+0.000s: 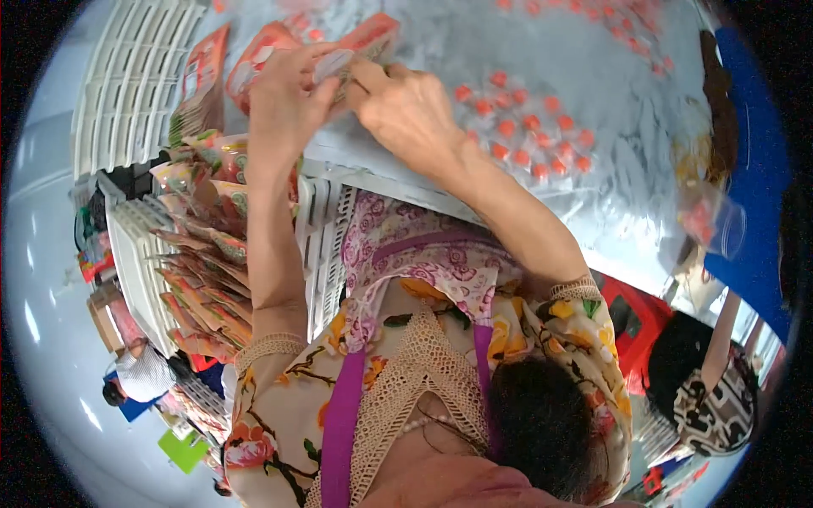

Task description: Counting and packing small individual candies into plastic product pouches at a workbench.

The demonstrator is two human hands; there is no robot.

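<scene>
Both hands raised to the far edge of the table, meeting over one orange packet (356, 46). Left hand (284, 102) curled, fingers (318, 89) closed round the packet's near end, thumb pressed against it. Right hand (406, 106) likewise clenched, fingertips pinching the same packet from the right side, knuckles just touching the left hand. Packet held flat, far of the white crate (326, 229). More orange pouches (203, 76) lying just left. To the right, on the clear plastic sheet (593, 68), rows of small orange pieces (517, 127). Stacked colourful sachets (199, 254) filling a white tray (127, 245) at near left.
</scene>
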